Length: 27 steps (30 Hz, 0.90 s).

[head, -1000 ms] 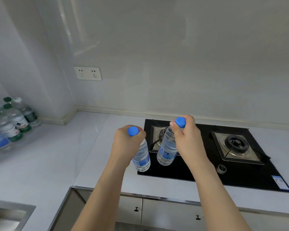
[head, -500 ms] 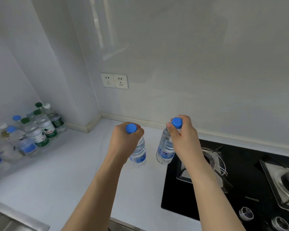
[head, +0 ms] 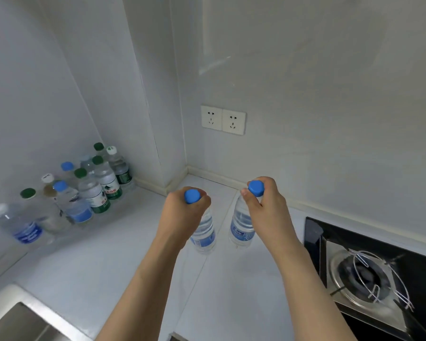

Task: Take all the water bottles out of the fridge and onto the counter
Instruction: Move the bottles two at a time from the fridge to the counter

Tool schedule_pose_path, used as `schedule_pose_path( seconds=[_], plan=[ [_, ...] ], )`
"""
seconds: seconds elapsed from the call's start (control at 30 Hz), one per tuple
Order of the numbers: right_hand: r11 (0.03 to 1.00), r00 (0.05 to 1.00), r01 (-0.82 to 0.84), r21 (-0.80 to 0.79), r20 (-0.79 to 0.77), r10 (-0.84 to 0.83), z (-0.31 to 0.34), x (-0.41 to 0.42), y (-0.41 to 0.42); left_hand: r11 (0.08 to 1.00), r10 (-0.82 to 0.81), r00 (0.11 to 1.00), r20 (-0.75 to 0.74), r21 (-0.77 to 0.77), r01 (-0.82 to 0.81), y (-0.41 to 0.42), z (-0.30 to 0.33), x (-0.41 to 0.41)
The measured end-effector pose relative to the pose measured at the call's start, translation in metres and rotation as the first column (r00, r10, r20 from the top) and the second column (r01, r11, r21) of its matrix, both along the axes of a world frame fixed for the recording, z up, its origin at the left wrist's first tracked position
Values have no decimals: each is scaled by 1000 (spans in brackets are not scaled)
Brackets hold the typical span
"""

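Where the frame's lower edge cuts in, 2 bare forearms rise from the bottom centre toward mid-frame. Lower left corner: steel sink [head: 15, 321], part visible. Lower right: black gas hob [head: 330, 239] with a wire pan support [head: 376, 276] over 1 burner.

Mid-frame, left of centre: left hand [head: 180, 212], fingers curled round the neck of a clear water bottle [head: 204, 235] with blue cap [head: 192, 196] and blue label; bottle upright. Whether its base touches the white counter [head: 108, 267] cannot be told.

Mid-frame, right of centre: right hand [head: 266, 207], thumb and fingers pinching a second bottle [head: 241, 230] just below its blue cap [head: 255, 188]; same type, upright, just beside the first, apart from it. Contact with the counter likewise unclear.

Middle left, farther back: cluster of bottles [head: 84, 193] standing on the counter along the left wall, about 10, caps green, blue and white, labels green or blue.

Upper centre, on the back wall: 2 white wall sockets [head: 223, 120], side by side.
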State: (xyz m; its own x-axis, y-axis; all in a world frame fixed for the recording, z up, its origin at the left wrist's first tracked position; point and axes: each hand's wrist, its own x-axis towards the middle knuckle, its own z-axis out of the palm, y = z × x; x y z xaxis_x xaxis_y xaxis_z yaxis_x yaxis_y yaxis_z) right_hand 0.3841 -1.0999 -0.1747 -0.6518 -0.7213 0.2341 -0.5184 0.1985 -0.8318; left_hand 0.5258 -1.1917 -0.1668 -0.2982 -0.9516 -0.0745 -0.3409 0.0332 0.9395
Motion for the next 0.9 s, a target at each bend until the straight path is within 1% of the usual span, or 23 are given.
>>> schedule_pose_path(
  seconds=[0.27,0.5,0.63,0.83,0.9],
  plan=[
    [994,995,-96,46,46,94,-11,73,-106,997,81,997,-1,16,-81,-95,-14,81],
    [975,978,-207,85,52,203,-36,140,-189,975,215,977,5,64,-215,-158,-39,161],
    [956,959,-280,90,79,274,-53,176,-228,948,311,950,25,61,-312,-181,-54,205],
    [907,896,-417,60,197,399,-82,239,-275,883,463,883,82,44,-467,-203,-94,271],
    [894,875,-447,41,227,427,-88,257,-288,872,484,868,114,24,-489,-209,-106,286]
  ],
)
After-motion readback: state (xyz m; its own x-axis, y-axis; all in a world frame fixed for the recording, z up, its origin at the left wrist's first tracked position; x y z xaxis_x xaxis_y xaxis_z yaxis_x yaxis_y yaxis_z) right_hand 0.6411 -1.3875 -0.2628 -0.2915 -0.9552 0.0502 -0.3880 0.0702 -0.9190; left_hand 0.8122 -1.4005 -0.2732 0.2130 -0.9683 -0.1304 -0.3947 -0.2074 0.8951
